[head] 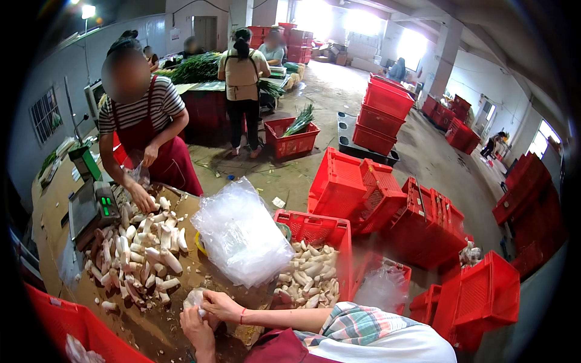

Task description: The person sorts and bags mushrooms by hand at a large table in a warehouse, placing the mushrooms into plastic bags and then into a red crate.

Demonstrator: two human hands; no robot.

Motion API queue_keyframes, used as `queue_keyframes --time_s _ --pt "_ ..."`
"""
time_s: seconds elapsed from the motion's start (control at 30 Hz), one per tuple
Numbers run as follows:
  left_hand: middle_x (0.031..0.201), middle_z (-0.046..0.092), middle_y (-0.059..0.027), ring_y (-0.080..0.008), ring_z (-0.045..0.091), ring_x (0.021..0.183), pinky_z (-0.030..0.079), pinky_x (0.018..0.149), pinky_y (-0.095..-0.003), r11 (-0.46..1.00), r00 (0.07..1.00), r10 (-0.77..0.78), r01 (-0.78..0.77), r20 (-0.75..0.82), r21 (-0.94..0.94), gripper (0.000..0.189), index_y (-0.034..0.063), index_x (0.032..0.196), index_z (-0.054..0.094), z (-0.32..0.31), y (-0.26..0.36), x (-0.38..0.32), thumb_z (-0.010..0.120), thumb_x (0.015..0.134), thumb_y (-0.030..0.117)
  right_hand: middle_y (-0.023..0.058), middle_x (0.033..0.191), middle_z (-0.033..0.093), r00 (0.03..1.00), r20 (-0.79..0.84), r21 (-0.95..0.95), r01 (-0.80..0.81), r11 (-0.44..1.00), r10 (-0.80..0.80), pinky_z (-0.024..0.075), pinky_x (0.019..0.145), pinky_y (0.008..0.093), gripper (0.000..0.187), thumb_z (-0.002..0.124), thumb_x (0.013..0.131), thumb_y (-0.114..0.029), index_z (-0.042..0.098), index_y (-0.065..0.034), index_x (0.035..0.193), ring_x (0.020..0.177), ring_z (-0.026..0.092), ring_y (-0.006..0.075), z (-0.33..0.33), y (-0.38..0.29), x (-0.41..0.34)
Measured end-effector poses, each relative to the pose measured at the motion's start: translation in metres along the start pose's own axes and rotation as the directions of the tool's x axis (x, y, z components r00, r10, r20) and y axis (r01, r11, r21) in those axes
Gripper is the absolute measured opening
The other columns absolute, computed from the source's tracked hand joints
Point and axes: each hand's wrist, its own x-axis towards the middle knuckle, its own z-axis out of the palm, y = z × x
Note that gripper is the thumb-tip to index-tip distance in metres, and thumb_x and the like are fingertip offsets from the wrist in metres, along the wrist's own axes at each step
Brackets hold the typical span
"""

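Between my two hands, close to the table's front edge, is a clear plastic bag [194, 298] with something pale inside, partly covered by my fingers. My left hand [198, 327] grips it from below and my right hand [222, 306], with a red cord at the wrist, pinches its upper side. Beyond them a loose heap of king oyster mushrooms [150, 254] spreads over the brown table [181, 313]. A thick stack of clear plastic bags [245, 236] lies just past my right hand. More mushrooms [311, 272] fill a red crate [343, 254] to the right.
Across the table a person in a striped shirt and apron [150, 109] reaches into the heap beside a digital scale [93, 211]. Red crates [338, 183] crowd the floor at right. Another red crate [68, 324] stands at the near left.
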Motion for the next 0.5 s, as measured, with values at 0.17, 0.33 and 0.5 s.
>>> queue_keyframes --time_s 0.17,0.33,0.5 --pt "0.084 0.053 -0.0142 -0.0349 0.051 0.085 0.041 0.074 -0.044 0.993 0.997 -0.042 0.034 -0.068 -0.11 0.016 0.0012 0.091 0.056 -0.001 -0.011 0.002 0.058 0.076 0.005 0.0102 0.07 0.05 1.0 -0.015 0.11 0.0 0.994 0.002 0.0413 0.06 0.0305 0.022 0.054 0.089 -0.021 0.05 0.0003 0.087 0.064 0.046 0.0149 -0.011 -0.02 -0.013" --pt "0.083 0.053 -0.0143 -0.0327 0.054 0.078 0.042 0.068 -0.0375 0.961 0.972 -0.163 0.119 -0.168 -0.248 0.011 -0.001 0.089 0.057 -0.013 -0.028 -0.008 0.059 0.081 0.007 0.0027 0.09 0.05 0.984 0.009 0.217 0.172 0.961 -0.178 0.0416 0.063 0.0243 0.016 0.061 0.087 -0.012 0.052 -0.0048 0.098 0.075 0.048 0.0096 -0.024 -0.045 -0.007" --pt "0.079 0.054 -0.012 -0.0298 0.053 0.077 0.043 0.069 -0.0383 0.933 0.997 -0.04 0.015 -0.062 -0.36 0.013 0.0017 0.084 0.059 -0.023 -0.014 -0.008 0.062 0.076 0.011 0.0119 0.109 0.048 0.832 0.288 -0.344 0.552 0.759 -0.474 0.0447 0.086 0.0353 0.033 0.067 0.075 -0.013 0.054 -0.0093 0.106 0.1 0.05 0.0295 -0.005 0.012 -0.001"
